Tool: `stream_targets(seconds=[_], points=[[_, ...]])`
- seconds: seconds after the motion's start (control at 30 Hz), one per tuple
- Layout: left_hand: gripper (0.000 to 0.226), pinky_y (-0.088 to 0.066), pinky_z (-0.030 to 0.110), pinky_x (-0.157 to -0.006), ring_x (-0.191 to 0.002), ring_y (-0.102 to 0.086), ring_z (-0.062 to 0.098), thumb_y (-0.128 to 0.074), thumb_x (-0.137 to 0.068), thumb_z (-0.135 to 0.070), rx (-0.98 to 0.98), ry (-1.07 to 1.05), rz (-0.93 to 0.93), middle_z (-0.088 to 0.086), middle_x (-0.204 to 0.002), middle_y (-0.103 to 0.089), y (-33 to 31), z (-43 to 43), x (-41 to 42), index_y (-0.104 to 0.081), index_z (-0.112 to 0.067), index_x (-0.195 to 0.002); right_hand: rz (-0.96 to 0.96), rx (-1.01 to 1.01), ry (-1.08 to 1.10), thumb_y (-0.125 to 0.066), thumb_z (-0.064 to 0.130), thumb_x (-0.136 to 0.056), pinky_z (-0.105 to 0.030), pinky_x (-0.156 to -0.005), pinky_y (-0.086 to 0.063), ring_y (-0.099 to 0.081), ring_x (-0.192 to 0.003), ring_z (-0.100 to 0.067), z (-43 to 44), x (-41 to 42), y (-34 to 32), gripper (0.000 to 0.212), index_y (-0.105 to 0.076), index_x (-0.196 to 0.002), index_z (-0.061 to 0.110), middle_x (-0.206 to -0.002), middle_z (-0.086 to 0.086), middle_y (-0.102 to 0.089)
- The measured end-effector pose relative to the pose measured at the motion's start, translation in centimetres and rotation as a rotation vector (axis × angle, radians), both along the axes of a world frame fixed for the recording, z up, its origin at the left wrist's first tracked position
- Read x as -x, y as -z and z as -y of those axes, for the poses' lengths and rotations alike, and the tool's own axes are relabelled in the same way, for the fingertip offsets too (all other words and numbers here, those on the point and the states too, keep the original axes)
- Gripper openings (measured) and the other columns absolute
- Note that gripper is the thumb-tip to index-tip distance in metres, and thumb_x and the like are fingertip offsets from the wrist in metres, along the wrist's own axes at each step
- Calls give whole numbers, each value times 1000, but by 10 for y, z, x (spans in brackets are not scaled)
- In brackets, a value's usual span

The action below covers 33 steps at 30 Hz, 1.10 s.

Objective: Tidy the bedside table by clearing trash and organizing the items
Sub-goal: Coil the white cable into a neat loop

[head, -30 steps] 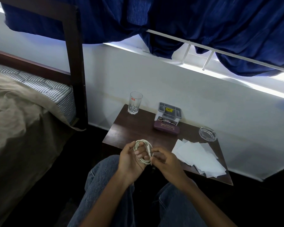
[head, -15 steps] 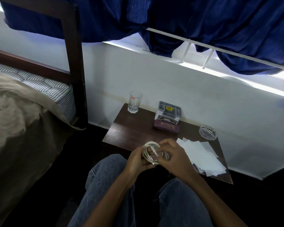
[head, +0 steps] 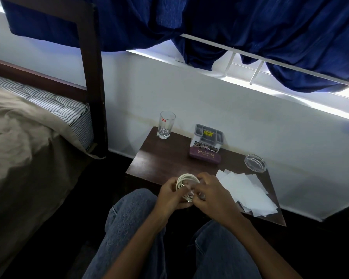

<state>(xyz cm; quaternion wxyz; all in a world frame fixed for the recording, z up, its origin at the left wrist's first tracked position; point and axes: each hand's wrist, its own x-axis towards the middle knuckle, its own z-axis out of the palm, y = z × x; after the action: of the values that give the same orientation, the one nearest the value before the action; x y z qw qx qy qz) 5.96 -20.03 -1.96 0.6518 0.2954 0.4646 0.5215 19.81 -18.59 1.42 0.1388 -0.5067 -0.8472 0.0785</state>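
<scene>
A coiled white cable (head: 186, 181) is held over the front edge of the dark wooden bedside table (head: 165, 162). My left hand (head: 170, 195) grips the coil's left side. My right hand (head: 212, 195) pinches the cable's lower part with its fingertips. On the table stand a clear drinking glass (head: 167, 124) at the back left, a grey organiser box (head: 208, 137) with a maroon glasses case (head: 205, 156) in front of it, and a glass ashtray (head: 255, 163) at the right. Several white paper sheets (head: 248, 193) lie on the table's right front.
A bed with a tan sheet (head: 24, 141) and a dark wooden post (head: 93, 77) is on the left. Blue curtains (head: 250, 23) hang above a white wall and a window sill. My knees in blue jeans (head: 129, 222) are just below the table's front edge.
Both hands have shifted slightly to the right with the cable coil. My right hand has closed in over the coil's lower part, and the coil looks tighter.
</scene>
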Motion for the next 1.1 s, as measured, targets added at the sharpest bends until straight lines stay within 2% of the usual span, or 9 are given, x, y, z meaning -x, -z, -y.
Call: stream_targets(seconds=[0.07,0.17,0.27,0.33,0.43,0.57,0.73,0.9,1.1], points=[[12,-55,24,-56,-75,-68,15,-59,-89,-5,4,-8,32,7,-89,-67,1,0,0,-60,-14,-96,-135,73,1,-60,28,-78,-29,-79,-48,-51,-101,-9,-2,0,-1,22,-66,-99,24,-110,7,-52],[15,-54,23,-53,-67,-69,13,-54,-89,1,71,-50,192,5,-82,-69,-2,-1,4,-60,-13,-92,-589,252,49,-61,21,-85,-17,-73,-50,-59,-87,0,-4,5,-15,17,-63,-101,19,-106,7,-57],[18,-52,18,-46,-56,-67,10,-50,-88,7,124,-57,415,5,-72,-70,-7,-3,8,-59,-9,-88,-1014,457,214,-45,-4,-91,-27,-59,-55,-64,-70,-18,-4,7,-23,26,-56,-111,9,-105,-9,-64],[18,-51,16,-44,-53,-66,9,-48,-88,8,138,-28,508,6,-70,-70,-9,-3,9,-60,-5,-92,-1004,563,265,-47,-6,-89,-29,-62,-53,-66,-75,-22,-3,4,-20,25,-60,-107,6,-100,-12,-69],[19,-49,14,-41,-52,-66,11,-46,-90,7,169,50,564,9,-70,-69,-12,0,7,-60,-3,-98,-893,696,215,-57,0,-87,-25,-67,-52,-65,-82,-15,1,4,-11,19,-67,-102,6,-94,-7,-71],[18,-51,15,-41,-56,-69,14,-45,-92,5,213,104,591,11,-70,-70,-10,0,6,-58,-3,-103,-942,748,174,-59,-2,-85,-25,-65,-51,-63,-81,-19,3,4,-4,18,-70,-98,3,-95,-13,-70],[19,-56,20,-50,-68,-72,19,-47,-93,-5,207,130,680,19,-99,-69,-10,-1,7,-57,-1,-109,-1015,731,204,-65,-3,-79,-25,-61,-52,-60,-68,-20,-2,-4,-7,10,-72,-84,3,-82,-17,-68],[34,-53,27,-64,-83,-67,16,-41,-93,-37,107,33,206,5,-99,-68,-2,-3,10,-63,-13,-103,-968,703,252,-56,-6,-85,-25,-53,-48,-51,-53,-17,-9,-10,-14,18,-68,-81,7,-70,-14,-60],[32,-55,29,-55,-65,-65,17,-49,-93,-40,42,22,22,7,-77,-62,-2,-4,8,-63,-12,-100,-995,799,264,-48,-6,-88,-26,-47,-46,-46,-43,-14,-14,-13,-12,25,-68,-79,5,-60,-7,-54]])
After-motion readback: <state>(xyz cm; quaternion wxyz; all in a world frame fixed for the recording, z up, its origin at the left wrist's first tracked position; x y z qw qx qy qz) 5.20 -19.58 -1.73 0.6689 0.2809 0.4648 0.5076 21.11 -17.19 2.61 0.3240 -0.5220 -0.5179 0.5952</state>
